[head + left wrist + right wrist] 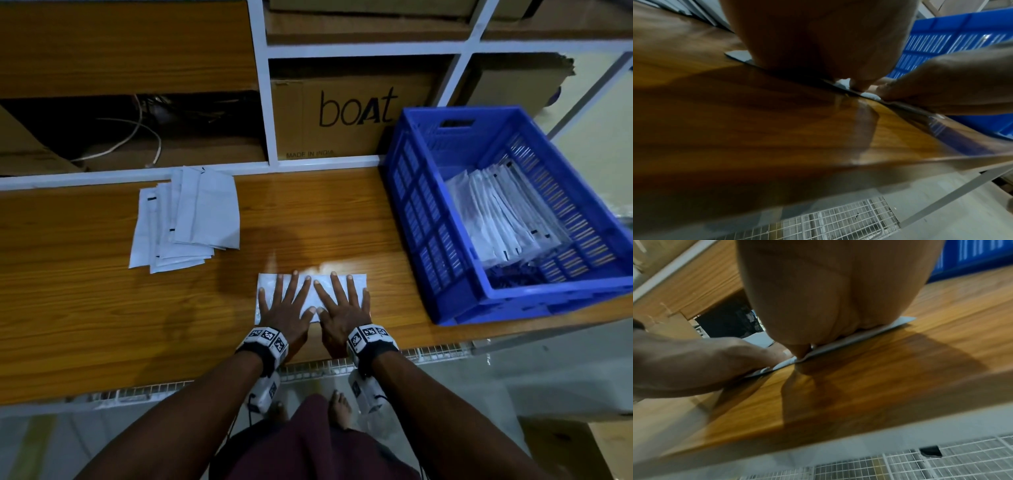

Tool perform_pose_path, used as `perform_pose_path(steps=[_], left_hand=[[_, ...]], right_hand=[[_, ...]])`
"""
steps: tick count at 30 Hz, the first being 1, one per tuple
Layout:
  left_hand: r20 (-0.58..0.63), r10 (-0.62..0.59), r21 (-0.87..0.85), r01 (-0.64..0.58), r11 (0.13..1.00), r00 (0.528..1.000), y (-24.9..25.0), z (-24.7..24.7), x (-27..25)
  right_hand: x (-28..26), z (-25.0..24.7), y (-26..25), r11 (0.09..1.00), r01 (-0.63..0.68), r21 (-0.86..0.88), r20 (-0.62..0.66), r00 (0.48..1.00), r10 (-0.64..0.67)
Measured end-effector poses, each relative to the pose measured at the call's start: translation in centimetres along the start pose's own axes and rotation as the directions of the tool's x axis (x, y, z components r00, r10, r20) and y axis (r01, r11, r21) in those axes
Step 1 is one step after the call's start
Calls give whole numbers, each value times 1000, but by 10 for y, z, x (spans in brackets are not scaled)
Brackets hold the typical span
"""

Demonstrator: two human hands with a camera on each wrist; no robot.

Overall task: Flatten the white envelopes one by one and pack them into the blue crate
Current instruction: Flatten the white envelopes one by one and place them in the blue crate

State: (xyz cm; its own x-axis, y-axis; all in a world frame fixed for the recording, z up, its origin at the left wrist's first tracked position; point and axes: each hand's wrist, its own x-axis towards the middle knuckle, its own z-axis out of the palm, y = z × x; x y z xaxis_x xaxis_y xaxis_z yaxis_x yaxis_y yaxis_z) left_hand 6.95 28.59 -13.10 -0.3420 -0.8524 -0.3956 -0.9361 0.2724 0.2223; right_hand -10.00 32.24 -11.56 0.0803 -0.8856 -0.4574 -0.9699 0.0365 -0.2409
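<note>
Head view, envelope: one white envelope (310,297) lies flat on the table (102,308) near its front edge, long axis running 9 to 3 o'clock.
Head view, hands: left hand (284,310) and right hand (342,313) press on it side by side, fingers straight and spread, gripping nothing.
Head view, crate: the blue crate (428,219) sits toward 2 o'clock of the hands, envelopes already inside; the right hand is the nearer, so I'd judge the carry goes that way.
Head view, stack: the waiting envelopes (186,219) lie at 10 o'clock, well apart.
Left wrist view: the palm covers the envelope (736,55); only its edge shows, with the crate (941,40) behind.
Right wrist view: the palm bears down on the envelope (890,323), its near edge lifting slightly by the thumb.
Surface and room: glossy wood-grain table, shelving behind with a cardboard box (349,120), dim light.
</note>
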Motion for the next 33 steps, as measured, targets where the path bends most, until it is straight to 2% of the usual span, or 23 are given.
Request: perform_pose_path(steps=[4,6,8,12,14,22,26,30,32,33], left_hand=[[7,12,-36,-12,999,1000,1,-11,-2],[-61,10,-49,-13,999,998,3,-19,-5],[-91,6,-48,-11,999,996,3,-26,-5],[-35,-4,-28,3,1000,999,4,-32,1],[-51,0,-46,-3,999,999,3,-35,4],[-250,116,46,-108,993,961,10,-67,14],[-387,148,97,-119,988,910,17,-91,17],[-466,174,127,-128,983,868,28,-104,14],[-430,206,196,-131,972,879,33,-102,11],[-400,221,226,-138,964,889,35,-98,10]], right_hand=[[5,-11,1,1000,-11,11,96,995,10],[7,-21,3,1000,-8,31,109,994,4],[9,-33,6,1000,-8,25,43,999,7],[13,-50,13,998,10,-56,-13,1000,-10],[13,-57,10,997,20,-71,-75,997,-25],[16,-106,2,987,9,-158,-204,978,-42],[14,-126,1,959,11,-284,-361,925,-118],[9,-118,-1,933,-18,-359,-514,839,-182],[7,-100,3,942,-27,-336,-495,856,-151],[5,-90,6,946,-29,-321,-455,881,-127]])
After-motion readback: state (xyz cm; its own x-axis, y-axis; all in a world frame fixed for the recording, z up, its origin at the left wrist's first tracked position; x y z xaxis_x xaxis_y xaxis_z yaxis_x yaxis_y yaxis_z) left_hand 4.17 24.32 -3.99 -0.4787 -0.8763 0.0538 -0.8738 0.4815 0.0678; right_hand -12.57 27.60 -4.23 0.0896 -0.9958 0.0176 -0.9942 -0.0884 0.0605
